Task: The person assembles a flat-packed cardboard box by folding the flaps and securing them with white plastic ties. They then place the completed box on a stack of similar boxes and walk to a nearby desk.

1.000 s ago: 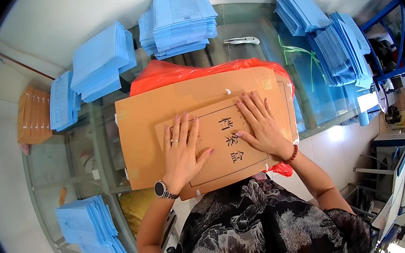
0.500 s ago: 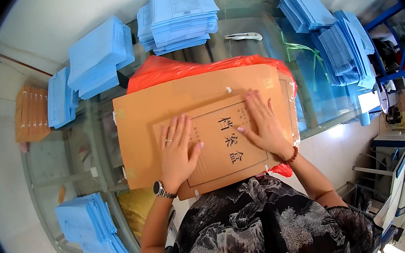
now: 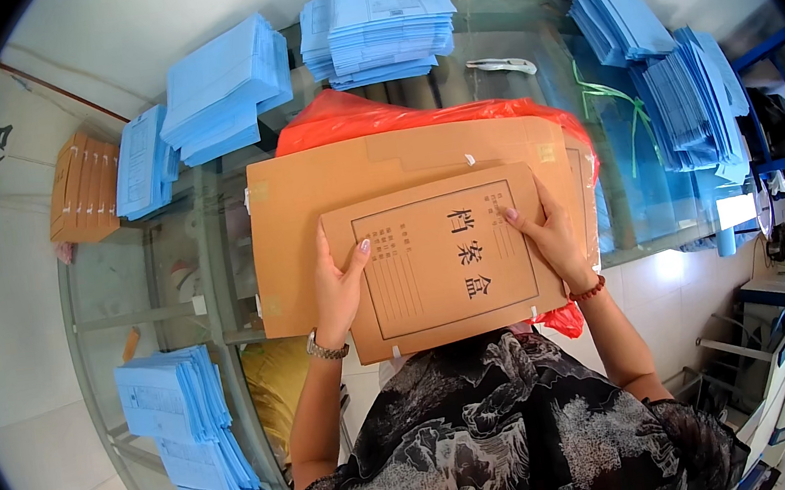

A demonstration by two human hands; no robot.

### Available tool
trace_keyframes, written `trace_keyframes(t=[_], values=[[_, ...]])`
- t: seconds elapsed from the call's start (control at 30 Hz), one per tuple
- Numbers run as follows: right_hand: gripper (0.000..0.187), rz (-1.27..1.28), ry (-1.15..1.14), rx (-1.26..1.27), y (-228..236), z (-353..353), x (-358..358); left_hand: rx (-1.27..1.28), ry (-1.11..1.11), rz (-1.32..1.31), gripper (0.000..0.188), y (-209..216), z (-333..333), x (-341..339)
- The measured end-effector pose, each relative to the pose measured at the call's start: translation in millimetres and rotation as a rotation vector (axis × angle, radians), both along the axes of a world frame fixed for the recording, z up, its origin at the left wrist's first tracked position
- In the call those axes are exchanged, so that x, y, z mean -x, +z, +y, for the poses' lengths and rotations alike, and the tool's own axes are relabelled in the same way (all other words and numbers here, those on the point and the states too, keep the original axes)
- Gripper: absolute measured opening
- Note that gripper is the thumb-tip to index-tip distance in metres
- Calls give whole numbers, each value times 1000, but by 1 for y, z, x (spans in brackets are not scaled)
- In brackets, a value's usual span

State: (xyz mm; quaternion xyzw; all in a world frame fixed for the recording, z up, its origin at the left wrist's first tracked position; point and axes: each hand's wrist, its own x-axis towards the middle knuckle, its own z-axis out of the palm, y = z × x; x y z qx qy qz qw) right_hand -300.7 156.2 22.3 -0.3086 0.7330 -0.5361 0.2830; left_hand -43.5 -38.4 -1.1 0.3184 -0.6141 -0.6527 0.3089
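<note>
Left hand (image 3: pixel 339 285) has a brown file box (image 3: pixel 438 259) by its 9 o'clock edge, right hand (image 3: pixel 559 243) gripping it at 3. Box overlaps the bigger cardboard's (image 3: pixel 307 172) 6 o'clock edge; utility knife (image 3: pixel 501 65) lies around 1 o'clock.

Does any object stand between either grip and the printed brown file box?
Nothing visible does. The left grip and right grip touch the brown file box directly, on opposite sides, thumbs over its top face.

Left hand (image 3: pixel 337 295) partly hidden by brown box (image 3: pixel 435 274), right hand (image 3: pixel 556 238) likewise
</note>
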Motion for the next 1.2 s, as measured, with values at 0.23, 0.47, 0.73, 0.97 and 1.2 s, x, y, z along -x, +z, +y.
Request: trace_keyframes(t=[0.23, 0.47, 0.73, 0.97, 1.2], values=[[71, -84, -14, 81, -9, 2, 5, 43, -5, 16, 74, -4, 0, 0], [67, 318, 4, -131, -5, 4, 2, 289, 22, -209, 72, -3, 2, 1], [70, 1100, 92, -410, 2, -2, -6, 1183, -192, -853, 65, 17, 3, 11], [69, 1198, 320, -357, 9, -18, -7, 1156, -462, -680, 75, 29, -3, 42], [65, 1142, 448, -333, 13, -20, -13, 1177, -524, -603, 76, 28, 0, 41]])
